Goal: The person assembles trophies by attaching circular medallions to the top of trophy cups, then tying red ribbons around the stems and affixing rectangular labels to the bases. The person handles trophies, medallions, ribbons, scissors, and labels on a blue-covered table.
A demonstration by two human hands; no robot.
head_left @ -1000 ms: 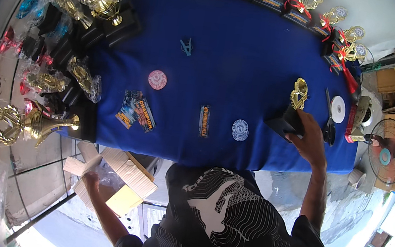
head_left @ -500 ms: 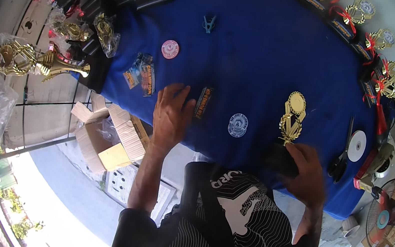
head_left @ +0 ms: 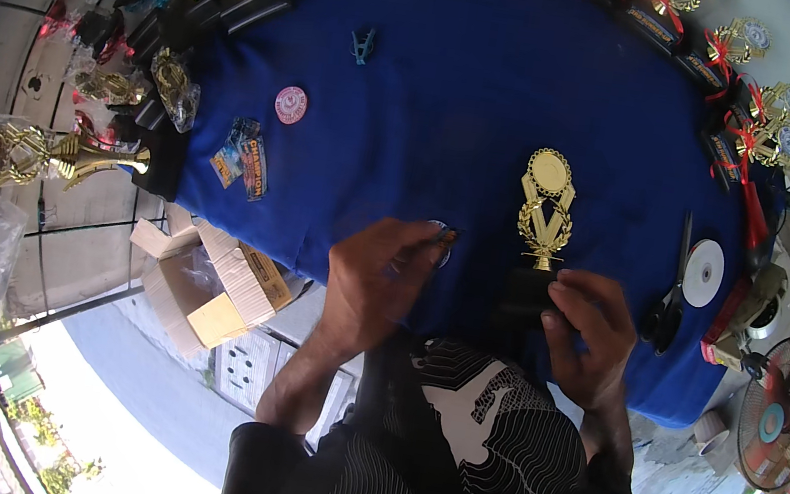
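My left hand (head_left: 372, 279) is closed, pinching a small dark label strip (head_left: 450, 239) with orange lettering between thumb and fingers. Just behind those fingertips lies a round white-and-blue sticker (head_left: 435, 224), mostly hidden. A gold trophy (head_left: 549, 213) with a laurel wreath and round top lies on the blue cloth, its black base (head_left: 524, 296) toward me. My right hand (head_left: 593, 331) holds the base by its right edge, index finger and thumb against it. Farther left are a pink-and-white round sticker (head_left: 291, 105) and several printed label strips (head_left: 253, 166).
Scissors (head_left: 671, 301) and a white ribbon spool (head_left: 703, 273) lie at the right. Finished-looking trophies with red ribbons (head_left: 749, 135) line the far right edge. Plastic-wrapped trophies (head_left: 175, 85) crowd the left. A teal clip (head_left: 362, 45), an open carton (head_left: 207, 291) and a fan (head_left: 781, 413) also show.
My left hand has picked up the dark label strip from the cloth and moved right, over the white-and-blue sticker. My right hand stays at the trophy's base. The view has shifted slightly.
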